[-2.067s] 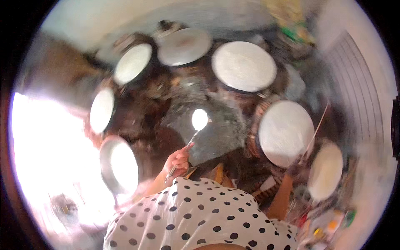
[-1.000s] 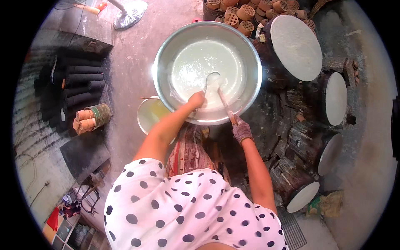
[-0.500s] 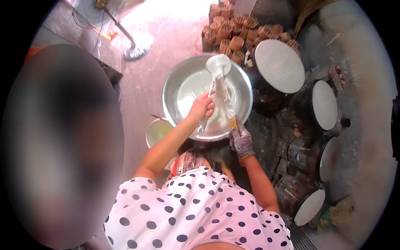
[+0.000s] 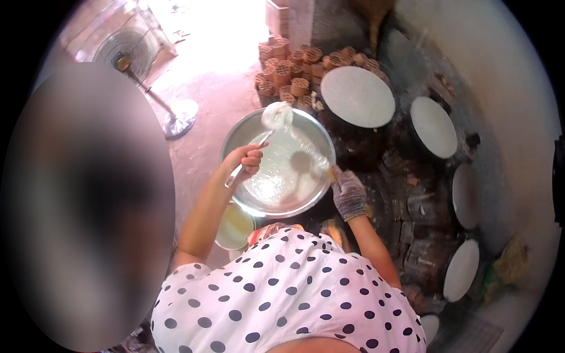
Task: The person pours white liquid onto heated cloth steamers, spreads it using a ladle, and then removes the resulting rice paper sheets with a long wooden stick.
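Note:
My bare left hand (image 4: pixel 244 160) is closed round the shiny handle of a ladle (image 4: pixel 267 137). My right hand (image 4: pixel 349 193), in a grey knitted glove, grips the yellowish end of a long-handled tool (image 4: pixel 308 148), its shaft coated white. Both tools meet at a white-coated rounded head (image 4: pixel 276 116) over the far rim of the wide metal basin (image 4: pixel 233 143); which part belongs to which tool I cannot tell. Whitish liquid (image 4: pixel 272 179) lies in the basin, with a round shadow on it.
Round white-topped pots (image 4: pixel 358 97) curve along the right side on a dark stove (image 4: pixel 418 209). Perforated clay-coloured cylinders (image 4: pixel 282 73) are piled beyond the basin. A standing fan (image 4: pixel 123 62) is at the far left. A small bowl of yellowish liquid (image 4: pixel 235 228) stands near the basin.
The view has shifted, so the surroundings sit differently. My left hand and the ladle have moved left relative to the basin, and my hands are farther apart. Both hands keep their grips.

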The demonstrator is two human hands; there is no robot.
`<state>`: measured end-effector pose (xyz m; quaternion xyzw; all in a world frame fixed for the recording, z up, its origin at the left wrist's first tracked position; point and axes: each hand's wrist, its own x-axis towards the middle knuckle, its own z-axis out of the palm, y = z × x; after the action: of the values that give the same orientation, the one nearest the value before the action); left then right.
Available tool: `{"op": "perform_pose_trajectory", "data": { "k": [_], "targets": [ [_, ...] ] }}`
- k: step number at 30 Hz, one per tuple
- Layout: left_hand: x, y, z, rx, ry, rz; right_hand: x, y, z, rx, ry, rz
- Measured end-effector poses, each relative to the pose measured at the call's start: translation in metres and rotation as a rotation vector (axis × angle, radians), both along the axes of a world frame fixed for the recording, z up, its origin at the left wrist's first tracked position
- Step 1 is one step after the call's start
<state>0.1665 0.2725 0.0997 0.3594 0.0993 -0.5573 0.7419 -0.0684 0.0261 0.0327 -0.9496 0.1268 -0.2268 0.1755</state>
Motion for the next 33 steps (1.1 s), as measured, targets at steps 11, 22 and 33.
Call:
{"op": "perform_pose_trajectory", "data": {
  "k": [11,22,33],
  "targets": [
    [-0.124,-0.199,-0.042,0.034,-0.283,-0.528,-0.219,-0.043,-0.077,0.24,0.005,-0.589],
    [-0.339,-0.542,-0.077,0.183,0.494,-0.88,-0.411,-0.115,-0.091,0.319,0.094,-1.214],
    [-0.529,-0.754,-0.012,-0.059,-0.449,-1.287,-0.57,-0.307,-0.036,0.139,-0.226,-1.507]
  ]
}}
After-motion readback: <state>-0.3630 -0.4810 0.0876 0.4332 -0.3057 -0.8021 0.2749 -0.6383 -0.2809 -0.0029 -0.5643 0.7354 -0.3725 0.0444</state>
